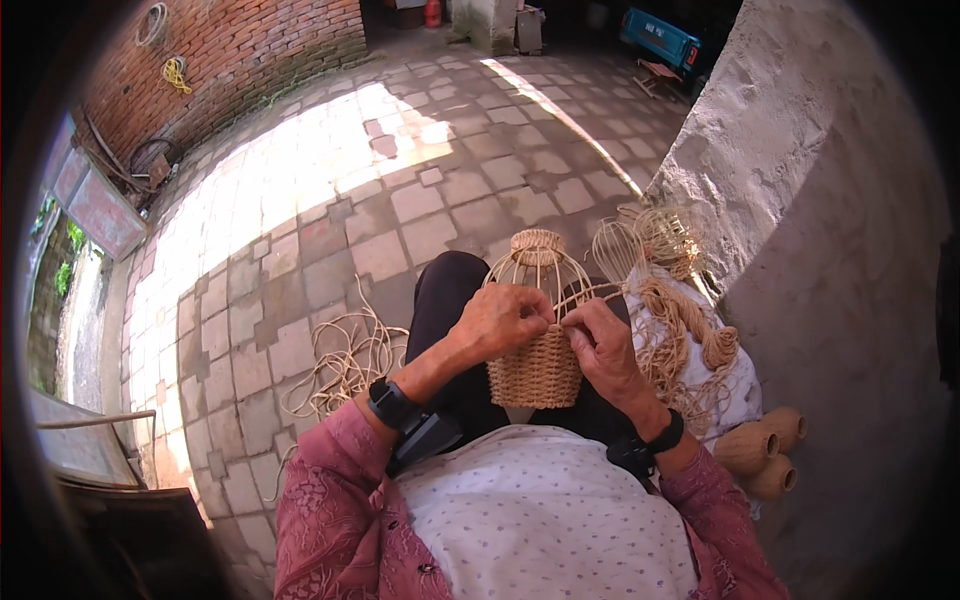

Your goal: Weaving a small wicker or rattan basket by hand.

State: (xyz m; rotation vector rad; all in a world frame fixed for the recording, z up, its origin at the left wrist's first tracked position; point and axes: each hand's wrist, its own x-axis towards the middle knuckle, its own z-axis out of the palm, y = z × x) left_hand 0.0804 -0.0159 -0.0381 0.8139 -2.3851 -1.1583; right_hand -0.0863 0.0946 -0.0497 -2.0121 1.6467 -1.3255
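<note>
A half-woven, tan basket point(535, 368) rests between my knees, its lower part closely woven. Bare upright strands point(540, 272) rise from the weave to a small bound ring point(537, 241) at the far end. My left hand point(503, 318) is closed, its thumb and fingers pinching at the upper edge of the weave. Opposite it, my right hand point(606, 345) is closed with its fingertips pinched at the same edge. Loose cord point(597, 291) runs out past the right fingers. The exact bit between the fingertips is too small to make out.
Loose cords point(350, 360) lie on the paving at my left. Beside my right leg, twisted cord bundles point(680, 320) lie on a white sack point(738, 385), with open strand frames point(645, 240) beyond. Several finished woven pieces point(745, 448) sit nearby, next to a rough wall point(800, 200).
</note>
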